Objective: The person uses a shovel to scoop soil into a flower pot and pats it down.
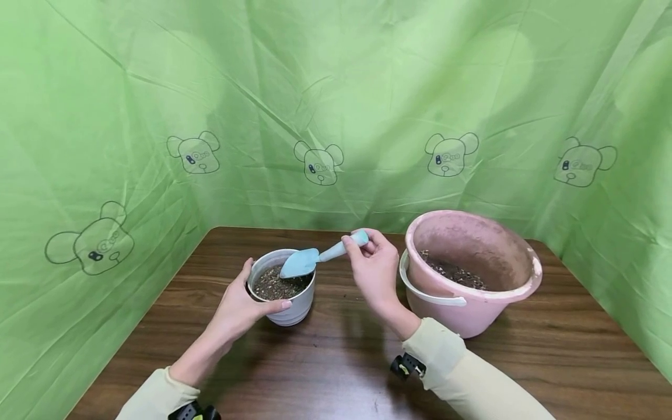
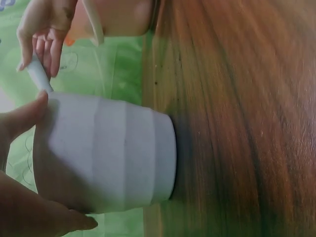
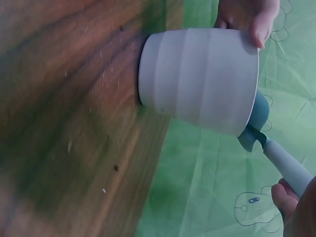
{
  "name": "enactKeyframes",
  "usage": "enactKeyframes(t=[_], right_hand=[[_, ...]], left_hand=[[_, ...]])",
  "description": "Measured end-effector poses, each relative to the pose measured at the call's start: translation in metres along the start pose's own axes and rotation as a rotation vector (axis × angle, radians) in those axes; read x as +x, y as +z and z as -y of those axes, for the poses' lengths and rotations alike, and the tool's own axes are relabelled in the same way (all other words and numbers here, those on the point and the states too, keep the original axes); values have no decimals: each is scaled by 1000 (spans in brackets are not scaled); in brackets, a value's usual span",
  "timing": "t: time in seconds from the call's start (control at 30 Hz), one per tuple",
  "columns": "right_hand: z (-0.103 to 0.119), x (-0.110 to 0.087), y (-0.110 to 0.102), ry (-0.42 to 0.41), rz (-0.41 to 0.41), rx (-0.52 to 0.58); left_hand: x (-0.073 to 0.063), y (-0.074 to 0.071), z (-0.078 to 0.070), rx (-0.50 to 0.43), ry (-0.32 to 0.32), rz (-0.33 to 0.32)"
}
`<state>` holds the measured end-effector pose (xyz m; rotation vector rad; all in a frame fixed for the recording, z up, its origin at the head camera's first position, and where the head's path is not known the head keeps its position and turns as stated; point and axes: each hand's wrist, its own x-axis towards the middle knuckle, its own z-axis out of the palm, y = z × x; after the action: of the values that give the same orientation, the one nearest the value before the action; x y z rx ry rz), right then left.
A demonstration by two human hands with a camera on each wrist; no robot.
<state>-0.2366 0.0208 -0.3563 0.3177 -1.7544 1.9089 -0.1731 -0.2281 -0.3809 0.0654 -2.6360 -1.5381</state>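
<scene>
A white ribbed flower pot (image 1: 296, 309) with dark soil (image 1: 278, 286) inside stands on the table. My left hand (image 1: 238, 306) grips its rim from the left, thumb along the near side. In my right hand (image 1: 375, 265) I pinch the handle end of a light blue trowel (image 1: 333, 252). Its blade (image 1: 300, 263) tilts down over the pot's right rim, above the soil; whether the tip touches the soil I cannot tell. In the right wrist view the blade (image 3: 259, 116) shows partly behind the pot's rim (image 3: 257, 74).
To the right stands a pink bucket (image 1: 446, 318) with soil (image 1: 457, 274) in it and its white handle (image 1: 430, 296) hanging down in front. Soil crumbs (image 3: 116, 168) lie on the brown wooden table (image 1: 325, 361). Green cloth (image 1: 367, 87) hangs behind and at both sides.
</scene>
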Motion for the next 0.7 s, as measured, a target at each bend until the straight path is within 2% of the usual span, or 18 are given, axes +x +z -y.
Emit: enactKeyframes(t=[0.13,0.27,0.33,0.53,0.6,0.7], right_hand=[[4,0,2,-86,61,-131],[7,2,4,-111,94,-166],[7,3,5,-96,79,-134],[4,4,10,17,23,60],[2,2,12,45,33,85],[-3,-2,15,72,55,68]], left_hand=[[3,-3,2,-10,4,19],[6,-3,3,-5,12,16],[6,-3,4,-3,14,17],[6,-4,5,-6,8,13],[5,-4,5,-11,12,7],[5,-3,6,-18,20,-1]])
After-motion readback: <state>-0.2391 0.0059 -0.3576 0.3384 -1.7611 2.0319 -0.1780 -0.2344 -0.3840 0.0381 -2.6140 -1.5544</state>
